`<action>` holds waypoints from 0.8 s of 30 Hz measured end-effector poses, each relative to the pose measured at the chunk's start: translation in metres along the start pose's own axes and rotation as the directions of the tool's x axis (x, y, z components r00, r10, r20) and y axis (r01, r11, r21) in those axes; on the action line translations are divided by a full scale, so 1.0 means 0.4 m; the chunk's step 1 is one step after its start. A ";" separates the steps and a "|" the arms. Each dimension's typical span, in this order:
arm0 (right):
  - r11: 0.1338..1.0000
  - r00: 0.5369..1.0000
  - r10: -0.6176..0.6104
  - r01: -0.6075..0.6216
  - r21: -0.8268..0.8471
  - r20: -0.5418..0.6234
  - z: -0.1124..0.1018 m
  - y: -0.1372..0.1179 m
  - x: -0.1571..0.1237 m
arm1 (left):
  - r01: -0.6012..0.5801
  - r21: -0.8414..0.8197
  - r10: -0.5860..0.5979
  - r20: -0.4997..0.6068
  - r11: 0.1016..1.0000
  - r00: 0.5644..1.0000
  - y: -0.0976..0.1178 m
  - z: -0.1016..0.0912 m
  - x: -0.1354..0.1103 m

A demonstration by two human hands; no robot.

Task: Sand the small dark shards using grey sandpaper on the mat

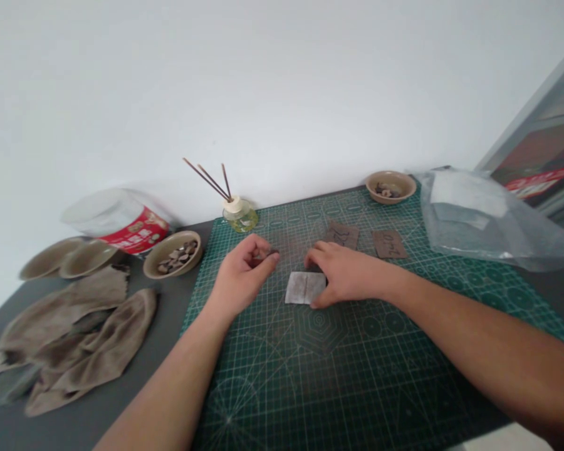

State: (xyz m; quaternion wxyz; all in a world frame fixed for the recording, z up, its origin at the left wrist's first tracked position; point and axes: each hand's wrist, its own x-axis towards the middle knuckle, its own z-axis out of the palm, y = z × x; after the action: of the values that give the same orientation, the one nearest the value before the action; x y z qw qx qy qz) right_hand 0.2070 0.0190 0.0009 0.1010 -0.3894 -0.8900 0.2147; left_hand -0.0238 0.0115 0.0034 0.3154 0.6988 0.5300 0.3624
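Observation:
A small dark piece point(273, 252), possibly a stone, is pinched between the thumb and fingers of my left hand point(244, 275); most of it is hidden. To the right, my right hand point(350, 272) grips the right edge of a creased, grey, worn piece of sandpaper point(304, 288), which lies on the green cutting mat point(263, 376). Just beyond that hand are two brown squares with handwritten numbers: one square point(345, 236) partly covered by the hand, and another square point(389, 244) marked 240.
A bowl of small stones point(173, 255), two more bowls point(75, 257), a clear tub point(122, 219) and crumpled brown cloths point(84, 338) are on the left. A reed diffuser point(240, 214) stands at the back. Rear right are a bowl point(391, 188) and a plastic bag point(489, 216).

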 end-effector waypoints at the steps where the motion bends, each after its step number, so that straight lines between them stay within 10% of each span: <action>1: 1.000 1.000 0.012 -0.012 -0.005 0.024 0.000 -0.004 -0.003 | -0.006 0.008 0.006 -0.006 1.000 1.000 0.000 0.001 0.000; 13: 0.872 0.995 -0.086 0.103 0.478 -0.058 -0.023 -0.019 0.007 | 0.024 -0.023 -0.024 -0.001 0.999 1.000 -0.010 -0.001 0.000; 24: 0.905 0.988 -0.040 0.098 0.414 -0.146 -0.017 -0.004 0.015 | 0.012 -0.015 -0.012 0.007 1.000 1.000 -0.012 0.003 0.005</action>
State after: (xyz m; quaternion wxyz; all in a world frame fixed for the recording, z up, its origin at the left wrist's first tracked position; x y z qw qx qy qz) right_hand 0.2042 0.0245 0.0080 0.2495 -0.3405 -0.8274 0.3705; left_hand -0.0247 0.0145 -0.0009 0.3248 0.6943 0.5304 0.3621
